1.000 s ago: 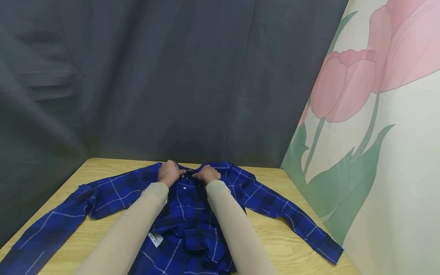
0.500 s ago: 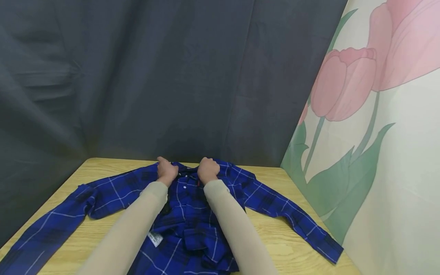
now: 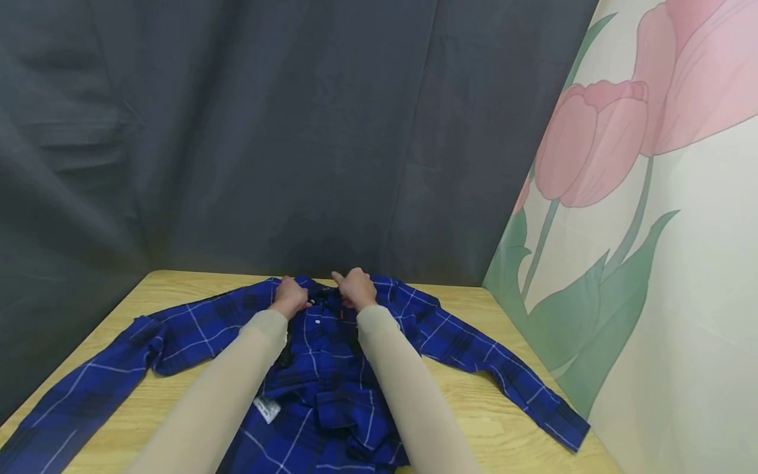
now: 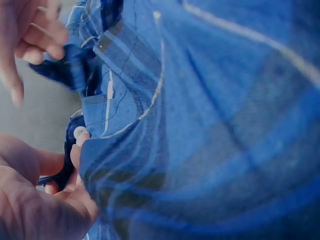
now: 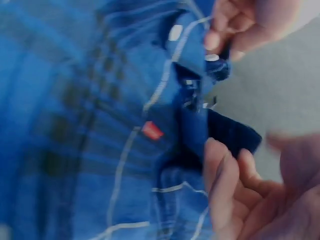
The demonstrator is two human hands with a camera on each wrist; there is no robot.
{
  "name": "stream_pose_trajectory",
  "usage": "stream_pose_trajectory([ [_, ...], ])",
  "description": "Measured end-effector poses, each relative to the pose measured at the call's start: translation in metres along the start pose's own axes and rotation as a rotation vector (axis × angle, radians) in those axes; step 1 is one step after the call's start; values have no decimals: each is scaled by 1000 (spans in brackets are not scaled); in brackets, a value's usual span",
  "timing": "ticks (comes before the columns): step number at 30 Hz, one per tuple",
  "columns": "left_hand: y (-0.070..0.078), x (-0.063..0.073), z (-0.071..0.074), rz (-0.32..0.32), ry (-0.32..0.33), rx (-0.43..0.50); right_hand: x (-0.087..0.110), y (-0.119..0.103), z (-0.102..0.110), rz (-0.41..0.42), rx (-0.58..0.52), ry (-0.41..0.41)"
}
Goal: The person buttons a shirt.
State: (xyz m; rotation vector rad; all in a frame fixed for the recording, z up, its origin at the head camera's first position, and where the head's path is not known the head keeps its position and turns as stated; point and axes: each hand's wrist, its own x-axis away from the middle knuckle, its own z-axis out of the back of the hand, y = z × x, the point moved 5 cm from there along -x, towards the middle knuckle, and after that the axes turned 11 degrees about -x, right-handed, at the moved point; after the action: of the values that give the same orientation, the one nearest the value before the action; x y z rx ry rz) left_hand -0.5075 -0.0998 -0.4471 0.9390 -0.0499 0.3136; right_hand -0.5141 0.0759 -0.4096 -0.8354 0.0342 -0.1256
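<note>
A blue plaid long-sleeved shirt [image 3: 331,368] lies front up on a wooden table, its collar at the far edge. At the collar's left side my left hand [image 3: 290,296] pinches the edge of the cloth between thumb and fingers, right beside a white button [image 4: 80,132]. Across the collar opening is my right hand [image 3: 357,288], its thumb raised away from the fabric. In the right wrist view its bent fingers [image 5: 222,180] touch the collar edge from below, and the thumb stands apart. A small red tag [image 5: 152,130] shows on the shirt front.
The left sleeve [image 3: 106,375] stretches to the near left, the right sleeve [image 3: 503,368] to the near right. A white label [image 3: 267,409] shows on bunched cloth. Behind the wooden table [image 3: 474,421] hangs a dark curtain [image 3: 308,131]; a tulip-printed wall [image 3: 699,296] stands at right.
The left hand's raised forefinger has come down onto the collar. My right hand has lifted its thumb off the cloth and turned slightly. The shirt has stayed in place.
</note>
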Motion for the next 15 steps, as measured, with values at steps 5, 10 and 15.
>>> stream_pose_trajectory([
  [5, 0, 12, -2, -36, 20, -64, -40, 35, -35, -14, 184, -35],
  [10, 3, 21, -3, -70, -18, -251, -68, 51, -51, -46, 217, 24],
  [15, 6, 18, -6, -67, -31, -332, -37, 26, -30, -29, 155, 43],
])
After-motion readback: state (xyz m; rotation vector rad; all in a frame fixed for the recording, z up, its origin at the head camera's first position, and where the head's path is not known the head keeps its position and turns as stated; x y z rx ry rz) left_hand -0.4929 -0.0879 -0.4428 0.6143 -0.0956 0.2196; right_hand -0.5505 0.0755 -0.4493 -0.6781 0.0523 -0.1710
